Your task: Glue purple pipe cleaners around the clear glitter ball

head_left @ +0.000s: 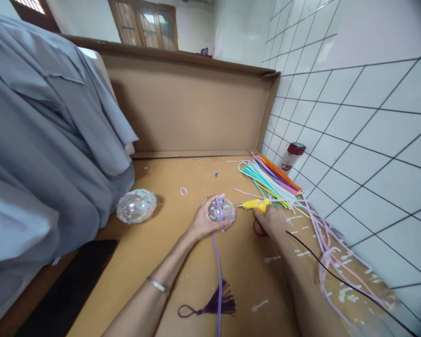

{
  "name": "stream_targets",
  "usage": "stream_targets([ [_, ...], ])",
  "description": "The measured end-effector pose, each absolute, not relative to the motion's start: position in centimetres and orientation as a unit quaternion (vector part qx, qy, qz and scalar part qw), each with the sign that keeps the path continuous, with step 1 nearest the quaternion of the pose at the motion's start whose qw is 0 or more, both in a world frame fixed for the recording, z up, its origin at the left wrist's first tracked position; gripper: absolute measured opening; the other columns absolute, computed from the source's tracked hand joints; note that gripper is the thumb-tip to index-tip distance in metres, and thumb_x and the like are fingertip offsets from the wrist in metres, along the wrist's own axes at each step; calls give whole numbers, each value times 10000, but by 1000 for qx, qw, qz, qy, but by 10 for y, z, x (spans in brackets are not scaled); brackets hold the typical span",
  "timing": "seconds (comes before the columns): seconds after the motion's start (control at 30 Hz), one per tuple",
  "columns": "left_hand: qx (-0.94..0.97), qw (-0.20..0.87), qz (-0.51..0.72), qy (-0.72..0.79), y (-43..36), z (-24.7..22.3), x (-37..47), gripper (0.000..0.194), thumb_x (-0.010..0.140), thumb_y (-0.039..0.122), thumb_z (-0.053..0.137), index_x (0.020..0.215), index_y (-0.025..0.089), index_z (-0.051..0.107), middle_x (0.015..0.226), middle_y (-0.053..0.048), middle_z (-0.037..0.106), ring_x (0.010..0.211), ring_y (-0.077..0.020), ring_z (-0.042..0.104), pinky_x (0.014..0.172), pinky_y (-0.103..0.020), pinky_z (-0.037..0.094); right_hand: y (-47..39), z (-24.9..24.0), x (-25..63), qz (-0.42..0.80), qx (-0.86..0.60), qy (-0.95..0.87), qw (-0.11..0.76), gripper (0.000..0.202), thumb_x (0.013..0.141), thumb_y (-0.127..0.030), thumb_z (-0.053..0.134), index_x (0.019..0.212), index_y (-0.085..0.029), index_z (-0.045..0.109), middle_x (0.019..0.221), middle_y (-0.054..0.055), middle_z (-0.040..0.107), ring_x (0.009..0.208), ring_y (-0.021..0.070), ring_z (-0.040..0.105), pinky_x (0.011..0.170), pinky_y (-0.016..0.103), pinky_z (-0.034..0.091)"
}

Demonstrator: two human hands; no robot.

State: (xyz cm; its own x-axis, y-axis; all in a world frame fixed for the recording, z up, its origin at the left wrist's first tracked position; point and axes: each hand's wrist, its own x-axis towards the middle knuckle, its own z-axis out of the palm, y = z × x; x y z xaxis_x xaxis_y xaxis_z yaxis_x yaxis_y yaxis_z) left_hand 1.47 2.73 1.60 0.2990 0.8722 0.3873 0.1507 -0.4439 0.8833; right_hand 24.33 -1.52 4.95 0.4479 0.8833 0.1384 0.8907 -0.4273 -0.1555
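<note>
At the middle of the desk (175,206), the speckled clear ball (228,211) sits in the curl of the person's left hand (204,220), thumb on its near side and fingers partly hidden behind it. The right hand (275,222) is wrapped around the handle of a yellow hot-glue gun (255,204), its nozzle pointed at the ball, just beside it; I can't see whether the trigger is squeezed.

As far as I can judge, this is partway through: one lilac strip is already laid across the ball, yet a long lilac length (216,255) trails loose toward the near edge — whether it's the same piece, I can't tell. Covering the remainder looks like what is left. The purple tassel (208,307) lies apart from the ball, unattached, with the loose length passing over it. To the left, a second speckled ball (136,206) shows no strip at all — apparently untouched. Plenty of coloured pipe cleaners (275,180) remain by the tiled wall (358,121).
</note>
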Motion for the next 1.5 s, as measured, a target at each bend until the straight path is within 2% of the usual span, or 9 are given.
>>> stream_targets([
  [0.1, 717, 367, 467, 364, 27, 17, 15, 813, 528, 289, 884, 1270, 266, 551, 1232, -71, 595, 1155, -290, 600, 1035, -502, 473, -18, 45, 241, -55, -836, -542, 66, 401, 876, -435, 586, 968, -58, 687, 989, 226, 686, 912, 320, 667, 684, 350, 433],
  [0.2, 730, 339, 466, 367, 26, 18, 15, 810, 512, 280, 887, 1248, 259, 550, 1231, -79, 592, 1156, -297, 596, 1032, -506, 474, -22, 46, 236, -123, -818, -556, 83, 444, 848, -455, 632, 974, -32, 675, 1003, 269, 665, 967, 387, 633, 760, 444, 452],
  [0.27, 742, 321, 460, 367, 26, 18, 16, 821, 501, 286, 886, 1243, 232, 540, 1240, -94, 582, 1168, -301, 586, 1034, -500, 472, -24, 51, 230, -144, -774, -597, 156, 430, 863, -430, 618, 1041, -40, 650, 994, 247, 667, 970, 369, 625, 805, 464, 459],
  [0.4, 762, 294, 447, 364, 24, 20, 18, 812, 499, 307, 875, 1229, 187, 541, 1230, -108, 578, 1157, -292, 587, 1029, -461, 482, -27, 65, 204, -69, -577, -722, 376, 436, 919, -356, 538, 1291, -129, 518, 992, 122, 670, 907, 246, 632, 816, 377, 501],
  [0.47, 770, 280, 449, 357, 22, 22, 19, 797, 505, 302, 864, 1224, 181, 544, 1211, -104, 587, 1132, -282, 597, 1013, -442, 496, -29, 73, 188, -37, -504, -754, 420, 421, 939, -338, 515, 1319, -158, 502, 987, 105, 667, 910, 233, 630, 798, 357, 512],
  [0.57, 778, 260, 458, 342, 21, 23, 20, 772, 512, 291, 855, 1215, 196, 549, 1194, -94, 597, 1116, -272, 602, 1002, -424, 502, -30, 80, 173, -43, -464, -776, 426, 245, 969, -276, 473, 1138, -175, 619, 929, 90, 682, 876, 220, 636, 773, 334, 506],
  [0.67, 783, 257, 458, 334, 22, 23, 20, 770, 511, 291, 864, 1210, 204, 555, 1178, -89, 604, 1104, -265, 606, 991, -410, 508, -30, 78, 171, -68, -461, -774, 427, 262, 996, -240, 414, 947, -182, 665, 844, 72, 687, 777, 188, 635, 713, 295, 487],
  [0.93, 768, 281, 453, 356, 21, 24, 19, 802, 492, 271, 873, 1229, 207, 562, 1210, -84, 593, 1142, -269, 592, 1026, -407, 487, -28, 77, 179, -129, -511, -774, 350, 300, 998, -261, 435, 825, -179, 666, 756, 60, 658, 701, 171, 599, 625, 263, 405],
  [1.5, 710, 368, 451, 396, 28, 28, 11, 758, 475, 211, 860, 1172, 212, 565, 1135, -52, 591, 1059, -237, 595, 967, -377, 479, -7, 55, 174, -44, -405, -811, 420, 212, 961, -165, 465, 911, -179, 670, 819, 67, 663, 775, 170, 638, 700, 261, 507],
])
